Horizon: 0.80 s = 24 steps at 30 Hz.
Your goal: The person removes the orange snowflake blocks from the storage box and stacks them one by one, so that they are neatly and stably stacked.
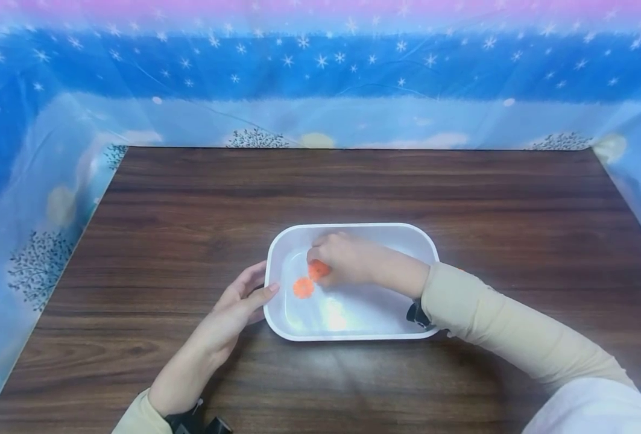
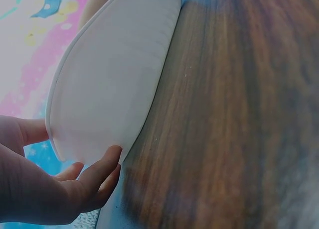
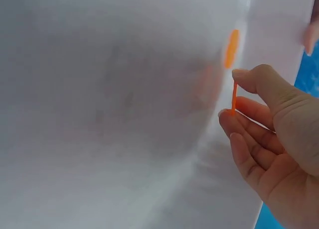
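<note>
A white rectangular tub (image 1: 353, 337) with rounded corners stands on the wooden table. My left hand (image 1: 236, 310) holds its left end, thumb over the rim and fingers against the outer wall, as the left wrist view also shows. Inside the tub, my right hand (image 1: 344, 259) pinches a thin round carrot slice (image 3: 234, 97) by its edges between thumb and fingers. Seen from the head, that held slice (image 1: 318, 270) is partly covered by the fingers. A second carrot slice (image 1: 303, 288) with a scalloped edge lies flat on the tub's floor, just left of the held one.
Dark wood tabletop (image 1: 190, 205) stretches around the tub on all sides. A blue and pink snowflake-patterned cloth (image 1: 320, 66) hangs behind the table and along both sides. My right forearm (image 1: 515, 325) crosses over the tub's right rim.
</note>
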Each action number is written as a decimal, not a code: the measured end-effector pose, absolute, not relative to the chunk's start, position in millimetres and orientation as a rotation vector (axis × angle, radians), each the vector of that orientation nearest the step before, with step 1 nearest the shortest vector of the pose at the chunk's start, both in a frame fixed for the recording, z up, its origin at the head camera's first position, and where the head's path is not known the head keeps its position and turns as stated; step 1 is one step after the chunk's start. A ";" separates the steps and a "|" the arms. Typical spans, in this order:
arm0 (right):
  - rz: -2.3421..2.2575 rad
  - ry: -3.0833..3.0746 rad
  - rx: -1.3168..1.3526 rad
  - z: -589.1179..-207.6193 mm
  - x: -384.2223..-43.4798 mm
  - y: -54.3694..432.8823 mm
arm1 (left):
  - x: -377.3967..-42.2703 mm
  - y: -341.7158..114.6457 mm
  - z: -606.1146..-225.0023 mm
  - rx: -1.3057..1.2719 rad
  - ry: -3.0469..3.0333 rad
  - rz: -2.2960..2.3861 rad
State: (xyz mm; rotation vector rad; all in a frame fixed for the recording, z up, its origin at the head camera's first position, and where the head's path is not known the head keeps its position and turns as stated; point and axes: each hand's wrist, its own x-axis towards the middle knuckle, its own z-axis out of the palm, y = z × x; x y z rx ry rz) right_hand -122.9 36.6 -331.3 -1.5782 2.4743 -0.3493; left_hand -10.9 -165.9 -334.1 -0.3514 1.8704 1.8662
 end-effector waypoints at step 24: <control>-0.557 2.449 -1.455 -277.9 -123.2 63.4 | -10.3 -164.3 -333.2 -0.369 1.872 1.861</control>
